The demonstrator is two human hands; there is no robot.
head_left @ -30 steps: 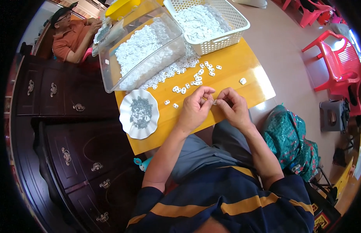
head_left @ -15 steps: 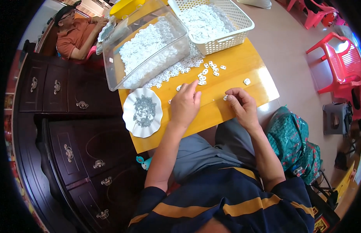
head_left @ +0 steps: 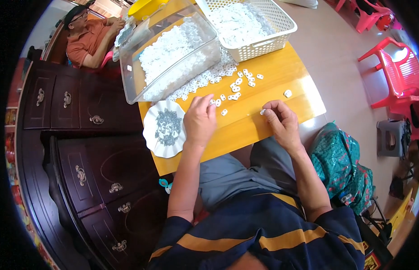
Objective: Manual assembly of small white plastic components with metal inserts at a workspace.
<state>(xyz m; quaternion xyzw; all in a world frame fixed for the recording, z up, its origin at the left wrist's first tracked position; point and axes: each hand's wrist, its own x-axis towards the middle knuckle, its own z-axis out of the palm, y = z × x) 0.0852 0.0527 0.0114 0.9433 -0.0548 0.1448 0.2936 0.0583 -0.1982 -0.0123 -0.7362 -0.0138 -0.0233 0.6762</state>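
Observation:
My right hand (head_left: 284, 123) pinches a small white plastic piece (head_left: 262, 112) between thumb and fingertips, just above the yellow table (head_left: 245, 128). My left hand (head_left: 200, 121) is over the table, right beside a white scalloped plate (head_left: 148, 144) that holds a heap of small grey bits (head_left: 169, 119). Its index finger and thumb look apart, and I see nothing between them. Several loose white pieces, oval with two dark spots, lie past my left fingertips; one loose piece (head_left: 224, 112) is nearest. Another white piece (head_left: 288, 93) lies alone beyond my right hand.
A clear plastic bin (head_left: 128, 85) and a white perforated basket (head_left: 263, 47), both full of white pieces, stand at the table's far side. Dark drawers (head_left: 97, 157) flank the left. A green bag (head_left: 333, 150) and red chair (head_left: 394, 76) are right. Another person (head_left: 90, 38) sits far left.
My left hand has moved left and toward the plate, uncovering some loose white pieces on the table. My right hand keeps its pinch on the piece in nearly the same place.

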